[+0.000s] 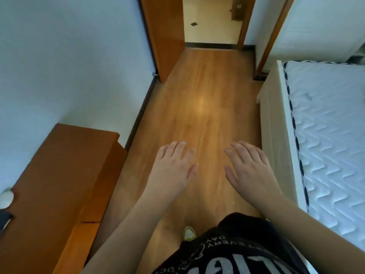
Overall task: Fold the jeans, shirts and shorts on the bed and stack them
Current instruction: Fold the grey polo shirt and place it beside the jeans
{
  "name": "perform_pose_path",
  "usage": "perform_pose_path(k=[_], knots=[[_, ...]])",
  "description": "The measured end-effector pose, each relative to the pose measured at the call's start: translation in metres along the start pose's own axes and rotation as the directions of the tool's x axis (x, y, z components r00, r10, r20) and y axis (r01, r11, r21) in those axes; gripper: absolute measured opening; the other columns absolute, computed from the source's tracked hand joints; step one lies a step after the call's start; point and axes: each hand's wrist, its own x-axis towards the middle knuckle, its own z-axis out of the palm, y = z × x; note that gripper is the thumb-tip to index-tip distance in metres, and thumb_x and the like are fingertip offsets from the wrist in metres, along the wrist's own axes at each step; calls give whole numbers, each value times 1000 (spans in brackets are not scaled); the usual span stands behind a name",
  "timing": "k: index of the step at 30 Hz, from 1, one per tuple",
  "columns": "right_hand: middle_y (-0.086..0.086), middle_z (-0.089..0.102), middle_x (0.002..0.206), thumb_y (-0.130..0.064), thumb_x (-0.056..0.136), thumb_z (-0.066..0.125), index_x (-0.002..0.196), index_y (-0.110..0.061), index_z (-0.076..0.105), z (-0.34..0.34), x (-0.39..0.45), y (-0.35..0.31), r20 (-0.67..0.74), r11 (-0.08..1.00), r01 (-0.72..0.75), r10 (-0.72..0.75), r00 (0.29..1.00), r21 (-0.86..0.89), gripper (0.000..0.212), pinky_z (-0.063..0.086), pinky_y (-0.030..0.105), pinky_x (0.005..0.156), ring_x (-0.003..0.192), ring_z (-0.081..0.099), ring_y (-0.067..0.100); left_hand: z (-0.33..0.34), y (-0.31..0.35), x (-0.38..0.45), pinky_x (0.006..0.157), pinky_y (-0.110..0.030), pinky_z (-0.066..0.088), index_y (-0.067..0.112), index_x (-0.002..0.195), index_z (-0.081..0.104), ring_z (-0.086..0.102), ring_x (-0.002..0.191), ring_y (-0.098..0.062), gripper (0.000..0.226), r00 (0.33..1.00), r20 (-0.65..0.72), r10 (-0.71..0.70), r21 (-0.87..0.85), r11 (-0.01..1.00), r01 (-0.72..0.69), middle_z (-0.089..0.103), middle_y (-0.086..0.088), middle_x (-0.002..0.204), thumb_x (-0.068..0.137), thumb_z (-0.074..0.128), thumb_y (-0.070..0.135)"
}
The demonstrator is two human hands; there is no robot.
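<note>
Black printed shirt (pixel 237 252) filled our lower view — above it our left hand (pixel 173 165) and right hand (pixel 246 167) hung flat, fingers straight, holding nothing, over the wooden floor (pixel 199 95); the bed (pixel 327 135) lay at right, its quilted mattress bare.

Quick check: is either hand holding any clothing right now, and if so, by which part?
Nothing is held. The left hand and right hand are both open, palms down over the floor. No clothing shows on the visible part of the bed.

Open floor (pixel 199 99) ahead; bed (pixel 324 135) right, cabinet (pixel 65 175) left.
</note>
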Motion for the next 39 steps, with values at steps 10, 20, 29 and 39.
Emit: perform_pose_path(k=[10, 20, 29, 39], knots=[[6, 54, 134, -33, 92, 49, 125, -16, 56, 44, 83, 135, -229, 962, -268, 273, 935, 51, 37, 31, 41, 107, 128, 46, 27, 22, 48, 198, 104, -44, 40, 19, 133, 55, 51, 126, -26, 44, 949, 36, 312, -30, 950, -311, 56, -7, 133, 98, 41, 42], [7, 56, 135, -30, 95, 55, 128, -16, 57, 34, 169, 264, -153, 931, -362, 364, 919, 43, 36, 35, 44, 108, 128, 49, 29, 34, 117, 373, 105, -42, 41, 20, 132, 55, 51, 125, -25, 41, 899, 19, 437, -46, 899, -436, 57, -6, 132, 99, 42, 41], [8, 59, 133, -29, 89, 65, 126, -14, 63, 37, 257, 344, -131, 871, -485, 492, 861, 82, 40, 39, 45, 105, 125, 53, 31, 60, 145, 507, 105, -43, 42, 17, 141, 47, 49, 130, -23, 48, 848, 7, 530, -130, 841, -525, 58, -3, 132, 98, 44, 39], [10, 60, 132, -24, 85, 70, 124, -12, 65, 59, 340, 436, -118, 695, -718, 716, 688, 32, 41, 42, 48, 103, 122, 57, 33, 102, 186, 693, 104, -41, 41, 19, 138, 45, 50, 124, -24, 45, 654, -66, 753, -201, 632, -748, 56, -6, 131, 98, 42, 40]])
